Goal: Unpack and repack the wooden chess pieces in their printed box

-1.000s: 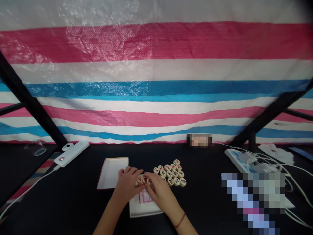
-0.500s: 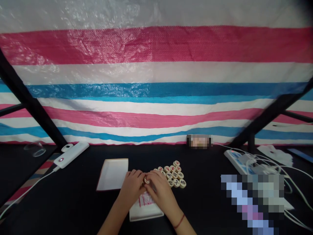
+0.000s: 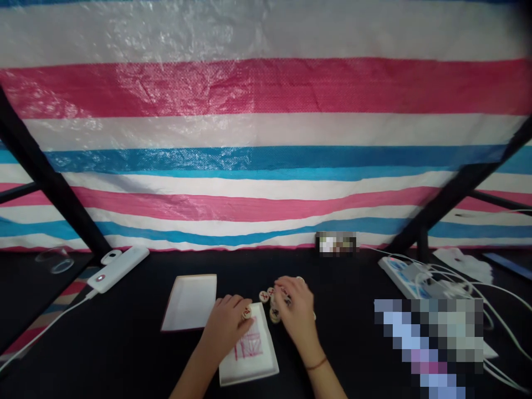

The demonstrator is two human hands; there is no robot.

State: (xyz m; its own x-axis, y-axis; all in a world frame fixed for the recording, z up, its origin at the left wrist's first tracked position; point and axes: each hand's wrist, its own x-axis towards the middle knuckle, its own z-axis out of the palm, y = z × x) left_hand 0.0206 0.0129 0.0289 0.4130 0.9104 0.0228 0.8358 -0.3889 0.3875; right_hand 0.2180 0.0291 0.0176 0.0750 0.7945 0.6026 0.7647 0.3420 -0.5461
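My left hand [image 3: 228, 322] curls over the upper left corner of a shallow white box tray [image 3: 269, 363]. Its fingers and thumb close on a round Chinese chess piece [image 3: 246, 312] with a red character. More pieces under those fingers cannot be made out. To the right, my right hand [image 3: 296, 307] arches over a cluster of such pieces, thumb and fingers apart. A red-marked piece [image 3: 264, 296] lies just left of it, and a black-marked piece [image 3: 274, 315] sits by its thumb. Most of the cluster is hidden under this hand.
Left of the tray lies an open box lid [image 3: 190, 302], white inside. A white power bank-like device [image 3: 120, 270] with a cable rests at the far left. A power strip [image 3: 403, 280] with tangled white cables is at the right. Striped sheeting [image 3: 266, 183] hangs behind the table.
My right hand has left my left hand and moved right, onto the chess pieces. The left hand stays at the tray's upper left with its piece. The view has tilted slightly upward.
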